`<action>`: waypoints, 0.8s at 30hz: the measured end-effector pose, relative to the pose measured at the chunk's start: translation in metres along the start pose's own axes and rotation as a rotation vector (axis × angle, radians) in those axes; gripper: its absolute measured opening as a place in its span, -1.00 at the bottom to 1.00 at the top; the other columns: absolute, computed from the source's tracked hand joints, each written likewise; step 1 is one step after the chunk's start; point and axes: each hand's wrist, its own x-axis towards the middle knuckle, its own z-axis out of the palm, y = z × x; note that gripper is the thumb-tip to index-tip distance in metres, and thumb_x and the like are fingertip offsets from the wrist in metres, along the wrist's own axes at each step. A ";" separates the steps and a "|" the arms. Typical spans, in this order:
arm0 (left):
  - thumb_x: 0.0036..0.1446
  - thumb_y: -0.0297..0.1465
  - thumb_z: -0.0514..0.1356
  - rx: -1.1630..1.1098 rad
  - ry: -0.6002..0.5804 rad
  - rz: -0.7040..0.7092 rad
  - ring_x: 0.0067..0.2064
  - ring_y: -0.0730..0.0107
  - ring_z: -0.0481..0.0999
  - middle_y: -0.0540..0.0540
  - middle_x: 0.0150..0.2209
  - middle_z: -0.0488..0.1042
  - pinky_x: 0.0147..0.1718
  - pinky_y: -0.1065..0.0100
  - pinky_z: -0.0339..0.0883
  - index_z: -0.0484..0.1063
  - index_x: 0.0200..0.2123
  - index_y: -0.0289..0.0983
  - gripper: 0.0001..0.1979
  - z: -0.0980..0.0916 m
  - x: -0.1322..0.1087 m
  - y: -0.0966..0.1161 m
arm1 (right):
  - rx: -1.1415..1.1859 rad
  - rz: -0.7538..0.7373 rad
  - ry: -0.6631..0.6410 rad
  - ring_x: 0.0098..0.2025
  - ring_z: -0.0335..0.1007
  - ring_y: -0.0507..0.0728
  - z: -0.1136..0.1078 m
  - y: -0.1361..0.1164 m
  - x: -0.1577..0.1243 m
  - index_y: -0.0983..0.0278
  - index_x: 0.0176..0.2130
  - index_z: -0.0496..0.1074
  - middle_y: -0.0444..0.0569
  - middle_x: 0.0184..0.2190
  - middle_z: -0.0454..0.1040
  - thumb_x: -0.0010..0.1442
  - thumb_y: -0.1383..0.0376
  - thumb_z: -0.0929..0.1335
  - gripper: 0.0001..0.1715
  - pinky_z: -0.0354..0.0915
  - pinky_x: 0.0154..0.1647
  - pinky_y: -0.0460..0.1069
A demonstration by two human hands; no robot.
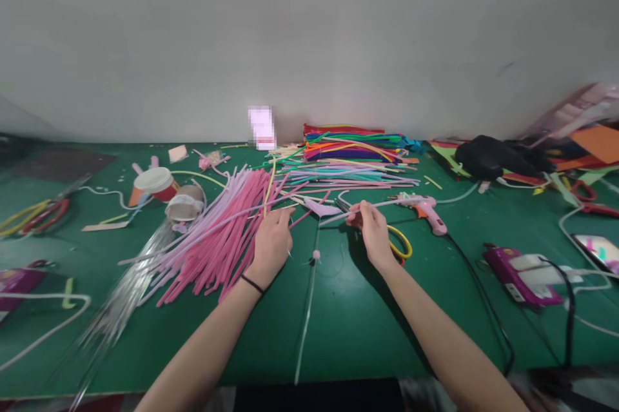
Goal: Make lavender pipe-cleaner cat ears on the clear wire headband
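Observation:
My right hand (372, 235) is closed, its thumb and fingers pinching a lavender pipe cleaner (333, 218) that points left. Under this hand lies a tool with a yellow looped handle (402, 243), its dark tip partly hidden. My left hand (273, 241) rests at the right edge of a heap of pink pipe cleaners (217, 238), fingers curled; what they grip is hidden. Between the hands, a folded lavender piece (321, 207) sits at the top of a pale thin stem (307, 315). A small pink ball (316, 255) is on that stem.
A pink glue gun (430, 211) lies right, its black cord trailing forward. Multicoloured pipe cleaners (353, 147) are stacked at the back. Clear thin rods (123, 289), a lidded cup (157, 183) and scissors (46, 212) lie left. A purple power strip (515, 276) sits right.

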 end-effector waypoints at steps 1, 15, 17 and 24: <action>0.07 -0.65 -0.02 0.073 -0.039 0.023 -0.11 0.14 0.43 -0.19 -0.18 0.50 -0.12 0.14 0.29 0.39 -0.09 -0.29 -0.62 -0.001 0.000 0.001 | -0.038 -0.019 -0.007 -0.46 0.39 0.06 -0.001 0.002 0.002 0.27 -0.40 0.42 -0.10 -0.52 0.41 0.14 -0.10 0.28 -0.50 0.38 -0.37 -0.04; 0.13 -0.48 0.03 0.290 -0.146 -0.025 -0.22 0.11 0.43 -0.15 -0.31 0.49 -0.23 0.16 0.21 0.39 -0.12 -0.26 -0.74 -0.012 -0.001 0.021 | -0.588 -0.258 -0.141 -0.44 0.45 0.14 -0.019 0.004 0.021 0.24 -0.38 0.38 -0.05 -0.52 0.47 0.27 -0.06 0.16 -0.51 0.35 -0.31 0.00; 0.09 -0.49 0.04 0.271 -0.168 -0.056 -0.20 0.12 0.43 -0.17 -0.25 0.46 -0.23 0.19 0.23 0.37 -0.08 -0.29 -0.70 -0.011 0.000 0.017 | -0.696 -0.303 -0.175 -0.42 0.46 0.14 -0.016 0.000 0.013 0.23 -0.37 0.37 -0.05 -0.50 0.48 0.30 0.00 0.13 -0.53 0.32 -0.29 -0.01; -0.01 -0.47 0.13 0.011 -0.314 0.014 -0.12 0.18 0.43 -0.13 -0.21 0.45 -0.10 0.21 0.28 0.28 0.07 -0.28 -0.50 -0.013 0.002 -0.001 | -0.671 -0.267 -0.253 -0.43 0.45 0.13 -0.005 0.003 0.000 0.23 -0.36 0.31 0.00 -0.42 0.50 0.32 0.03 0.10 -0.57 0.33 -0.34 -0.01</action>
